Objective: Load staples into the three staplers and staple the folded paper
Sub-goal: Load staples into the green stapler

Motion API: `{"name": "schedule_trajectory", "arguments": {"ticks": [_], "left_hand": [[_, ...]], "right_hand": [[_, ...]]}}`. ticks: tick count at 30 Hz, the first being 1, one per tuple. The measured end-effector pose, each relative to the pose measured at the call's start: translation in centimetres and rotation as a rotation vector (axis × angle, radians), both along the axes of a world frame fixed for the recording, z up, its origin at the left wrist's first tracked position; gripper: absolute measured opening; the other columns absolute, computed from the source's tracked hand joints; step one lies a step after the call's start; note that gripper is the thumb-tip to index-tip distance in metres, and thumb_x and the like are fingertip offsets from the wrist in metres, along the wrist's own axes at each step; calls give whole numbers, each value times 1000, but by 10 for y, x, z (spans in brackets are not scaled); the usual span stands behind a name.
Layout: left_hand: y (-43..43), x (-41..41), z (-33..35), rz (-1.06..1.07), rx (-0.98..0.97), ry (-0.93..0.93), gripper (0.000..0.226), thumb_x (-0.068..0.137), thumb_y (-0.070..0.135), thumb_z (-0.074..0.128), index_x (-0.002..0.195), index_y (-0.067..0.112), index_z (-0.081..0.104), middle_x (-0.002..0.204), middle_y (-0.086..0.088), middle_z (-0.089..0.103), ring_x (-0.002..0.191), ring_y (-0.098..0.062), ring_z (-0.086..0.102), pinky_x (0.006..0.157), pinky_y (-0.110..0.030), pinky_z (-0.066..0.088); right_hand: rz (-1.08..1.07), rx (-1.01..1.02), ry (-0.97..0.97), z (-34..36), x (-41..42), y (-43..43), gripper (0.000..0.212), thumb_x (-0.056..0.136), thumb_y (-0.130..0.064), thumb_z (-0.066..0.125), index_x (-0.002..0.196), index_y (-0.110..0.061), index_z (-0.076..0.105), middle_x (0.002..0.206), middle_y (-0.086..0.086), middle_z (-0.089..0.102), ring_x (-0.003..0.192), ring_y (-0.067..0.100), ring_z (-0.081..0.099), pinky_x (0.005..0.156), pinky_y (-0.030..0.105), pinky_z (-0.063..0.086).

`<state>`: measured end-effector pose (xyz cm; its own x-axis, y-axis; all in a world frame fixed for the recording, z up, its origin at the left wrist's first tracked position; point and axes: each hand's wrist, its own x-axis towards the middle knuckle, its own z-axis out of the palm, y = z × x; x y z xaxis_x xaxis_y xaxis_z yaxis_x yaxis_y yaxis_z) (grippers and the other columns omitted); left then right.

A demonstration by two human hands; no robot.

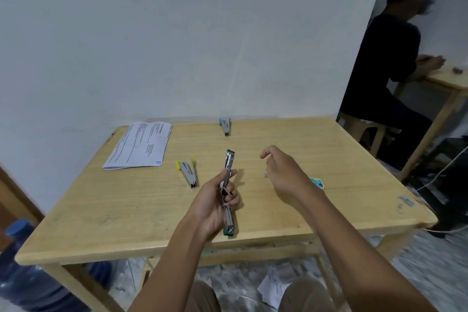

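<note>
Wooden table (278, 210): left hand (215, 206) clasps unfolded green stapler (228, 192); right hand (283, 172) loose, empty.

We are looking through a single wide-angle camera worn on the head, facing forward and tilting down over a wooden table (291, 134). We are sitting close at its near edge, so both forearms are reaching in from the bottom of the frame and the knees are showing below. The view is taking in the whole tabletop, the pale wall (177, 33) behind it, and a seated person (379, 66) at the far right. Straight lines are bending near the edges.
</note>
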<state>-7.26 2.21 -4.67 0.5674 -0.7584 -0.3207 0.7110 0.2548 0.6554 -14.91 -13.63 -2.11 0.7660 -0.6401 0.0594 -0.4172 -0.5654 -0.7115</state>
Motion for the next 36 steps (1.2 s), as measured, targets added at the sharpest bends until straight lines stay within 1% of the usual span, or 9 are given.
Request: {"name": "schedule_trajectory", "arguments": {"ticks": [4, 9, 13, 19, 22, 25, 29, 32, 36], "left_hand": [[-1, 3, -2, -38, 18, -33, 22, 98, 25, 55, 110, 7, 56, 58, 0, 37, 46, -10, 31, 47, -23, 27], [-3, 6, -5, -56, 11, -19, 23, 96, 27, 57, 110, 8, 58, 59, 1, 38, 47, -11, 31, 47, -23, 29], [-3, 8, -7, -72, 6, -23, 23, 97, 29, 57, 108, 10, 58, 59, 1, 38, 46, -11, 32, 45, -23, 30], [-4, 9, -9, -81, -3, -31, 23, 97, 29, 56, 109, 10, 58, 58, 1, 38, 43, -11, 33, 44, -24, 31], [-3, 10, -10, -82, -10, -26, 24, 97, 30, 56, 109, 9, 58, 58, 1, 38, 44, -11, 33, 45, -24, 31], [-3, 10, -10, -85, -7, -35, 23, 98, 30, 55, 109, 10, 58, 57, 2, 39, 43, -11, 33, 46, -24, 29], [-4, 11, -10, -95, -16, -30, 24, 97, 31, 56, 109, 10, 58, 57, 2, 40, 44, -11, 34, 45, -23, 31], [-2, 11, -11, -94, -18, -26, 24, 97, 30, 57, 109, 10, 59, 58, 2, 39, 45, -10, 34, 45, -23, 32], [-2, 12, -12, -90, -22, -22, 24, 97, 30, 56, 109, 9, 60, 58, 1, 39, 45, -10, 34, 45, -23, 33]], "right_hand": [[181, -116, 238, -9, 16, -17, 32, 95, -5, 31, 107, -33, 41, 78, -4, 51, 74, 22, 50, 72, 40, 42], [241, -138, 257, -8, 10, -22, 28, 100, -8, 33, 115, -24, 50, 85, -11, 56, 86, 17, 52, 89, 35, 31], [190, 75, -6, 3, -3, -37, 36, 94, 1, 34, 100, -26, 58, 101, -3, 60, 85, 17, 58, 77, 28, 44], [124, -3, -40, 15, -21, -50, 29, 96, -1, 43, 103, -22, 62, 100, -4, 63, 89, 10, 63, 62, 8, 47], [59, -98, -25, 16, -35, -59, 17, 98, -14, 53, 101, -24, 65, 97, -8, 64, 84, 3, 60, 66, 11, 45], [74, -212, 157, 10, -51, -67, 17, 93, -24, 58, 88, -37, 66, 92, -16, 65, 88, 8, 61, 79, 26, 48], [165, -399, 364, 2, -55, -61, 15, 95, -36, 58, 95, -35, 73, 88, -22, 55, 88, 8, 53, 83, 29, 33], [218, -493, 411, 1, -53, -57, 21, 97, -36, 55, 99, -33, 75, 77, -24, 48, 84, 9, 51, 78, 30, 31], [258, -471, 464, 8, -48, -59, 20, 93, -43, 60, 101, -34, 76, 77, -24, 52, 87, 9, 56, 67, 26, 34]]}}
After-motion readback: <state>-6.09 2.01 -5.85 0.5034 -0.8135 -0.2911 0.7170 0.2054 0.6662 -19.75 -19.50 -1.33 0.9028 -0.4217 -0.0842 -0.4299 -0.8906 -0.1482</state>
